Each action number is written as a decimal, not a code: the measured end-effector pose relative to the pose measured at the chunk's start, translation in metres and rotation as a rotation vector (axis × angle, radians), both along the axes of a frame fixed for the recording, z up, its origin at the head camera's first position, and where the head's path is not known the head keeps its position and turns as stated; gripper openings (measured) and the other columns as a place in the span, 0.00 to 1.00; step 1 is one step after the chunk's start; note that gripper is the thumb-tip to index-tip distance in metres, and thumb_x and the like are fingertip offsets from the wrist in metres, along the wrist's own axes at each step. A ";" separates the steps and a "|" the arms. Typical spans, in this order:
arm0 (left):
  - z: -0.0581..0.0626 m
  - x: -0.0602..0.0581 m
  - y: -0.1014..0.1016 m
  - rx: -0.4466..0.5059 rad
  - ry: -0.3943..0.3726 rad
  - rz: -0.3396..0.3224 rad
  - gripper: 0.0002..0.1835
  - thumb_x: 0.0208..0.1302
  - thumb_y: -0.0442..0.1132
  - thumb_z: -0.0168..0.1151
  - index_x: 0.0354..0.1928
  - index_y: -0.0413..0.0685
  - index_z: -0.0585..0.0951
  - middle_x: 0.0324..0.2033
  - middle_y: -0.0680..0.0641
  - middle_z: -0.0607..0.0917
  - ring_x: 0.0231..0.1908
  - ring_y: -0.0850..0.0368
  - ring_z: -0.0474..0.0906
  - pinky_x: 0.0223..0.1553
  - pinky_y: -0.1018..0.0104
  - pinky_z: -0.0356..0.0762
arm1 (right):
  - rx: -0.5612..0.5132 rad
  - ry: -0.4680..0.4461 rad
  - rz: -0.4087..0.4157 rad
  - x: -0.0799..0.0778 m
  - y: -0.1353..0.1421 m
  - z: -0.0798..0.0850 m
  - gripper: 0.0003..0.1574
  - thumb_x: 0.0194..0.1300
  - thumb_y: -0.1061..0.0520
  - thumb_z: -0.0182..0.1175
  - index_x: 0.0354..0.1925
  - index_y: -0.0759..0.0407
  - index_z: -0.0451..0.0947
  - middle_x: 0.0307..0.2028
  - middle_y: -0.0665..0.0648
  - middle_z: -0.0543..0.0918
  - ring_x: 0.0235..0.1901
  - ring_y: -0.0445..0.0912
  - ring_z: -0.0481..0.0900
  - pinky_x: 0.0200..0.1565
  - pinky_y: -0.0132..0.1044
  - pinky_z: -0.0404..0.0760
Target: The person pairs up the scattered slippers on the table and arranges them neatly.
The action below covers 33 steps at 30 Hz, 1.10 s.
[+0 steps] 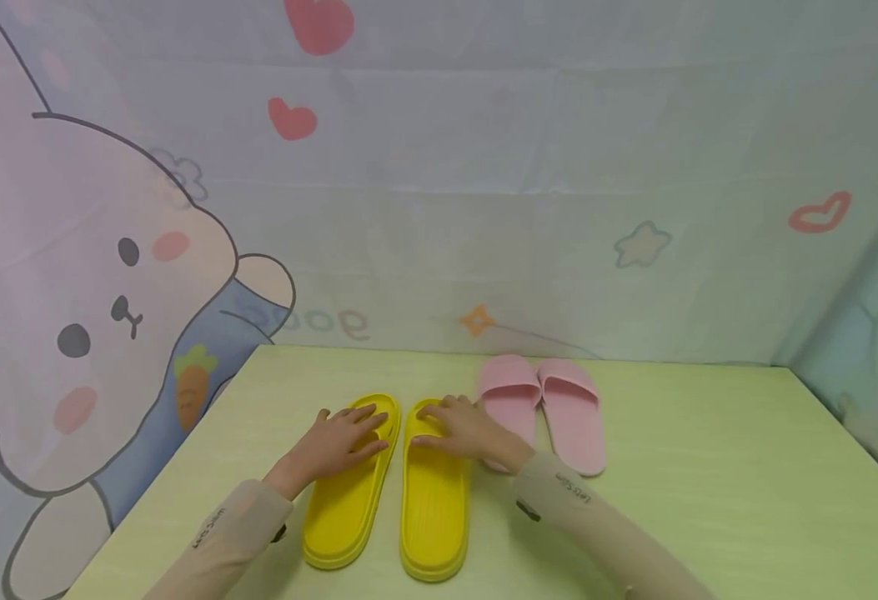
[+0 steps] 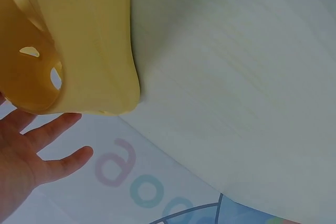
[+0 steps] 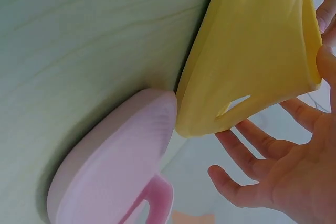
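A pair of yellow slide slippers lies side by side on the table. My left hand (image 1: 339,442) is over the strap of the left yellow slipper (image 1: 341,512), its fingers spread and mostly straight. In the left wrist view, fingertips touch or nearly touch that slipper's edge, near small holes. Over the right yellow slipper (image 1: 434,517) lies my right hand (image 1: 463,427). Its thumb is at the strap's rim in the right wrist view, and loosely extended fingers reach along the front edge. Contact is partly hidden for both hands.
Behind and right of my right hand, two pink slippers (image 1: 575,425) stand close together, one partly covered by my wrist. The pale table (image 1: 709,483) meets a printed cloth backdrop (image 1: 439,167) at its far edge.
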<state>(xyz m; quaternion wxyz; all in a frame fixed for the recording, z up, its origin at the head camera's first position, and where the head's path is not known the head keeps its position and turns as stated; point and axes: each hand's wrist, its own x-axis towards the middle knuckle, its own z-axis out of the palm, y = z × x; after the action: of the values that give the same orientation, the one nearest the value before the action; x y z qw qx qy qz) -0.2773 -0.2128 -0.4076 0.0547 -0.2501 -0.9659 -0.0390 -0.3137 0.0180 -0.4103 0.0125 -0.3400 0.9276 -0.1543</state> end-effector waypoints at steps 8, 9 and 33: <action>0.004 0.022 -0.011 -0.039 0.063 -0.037 0.27 0.63 0.54 0.48 0.62 0.51 0.66 0.59 0.43 0.71 0.54 0.45 0.70 0.49 0.35 0.63 | -0.030 0.018 0.056 0.007 0.016 0.012 0.32 0.63 0.37 0.47 0.60 0.49 0.64 0.54 0.58 0.73 0.52 0.52 0.71 0.52 0.52 0.66; 0.004 0.027 -0.013 -0.043 0.071 -0.042 0.28 0.63 0.54 0.48 0.62 0.50 0.65 0.59 0.43 0.71 0.54 0.45 0.71 0.49 0.36 0.63 | -0.031 0.033 0.067 0.010 0.019 0.014 0.31 0.63 0.39 0.47 0.60 0.50 0.64 0.54 0.57 0.73 0.52 0.52 0.71 0.53 0.51 0.66; -0.010 0.106 -0.031 -0.151 0.149 -0.157 0.26 0.63 0.58 0.45 0.60 0.56 0.69 0.56 0.49 0.74 0.53 0.49 0.72 0.46 0.45 0.69 | 0.263 0.381 0.319 0.096 0.040 0.003 0.30 0.61 0.40 0.51 0.61 0.42 0.63 0.58 0.51 0.71 0.53 0.46 0.72 0.48 0.48 0.70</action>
<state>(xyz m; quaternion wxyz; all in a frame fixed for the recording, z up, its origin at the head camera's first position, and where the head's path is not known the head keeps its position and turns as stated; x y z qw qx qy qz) -0.1716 -0.2441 -0.4176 0.1043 -0.3307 -0.9367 0.0483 -0.2181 0.0585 -0.4072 -0.0941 -0.5000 0.8600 0.0383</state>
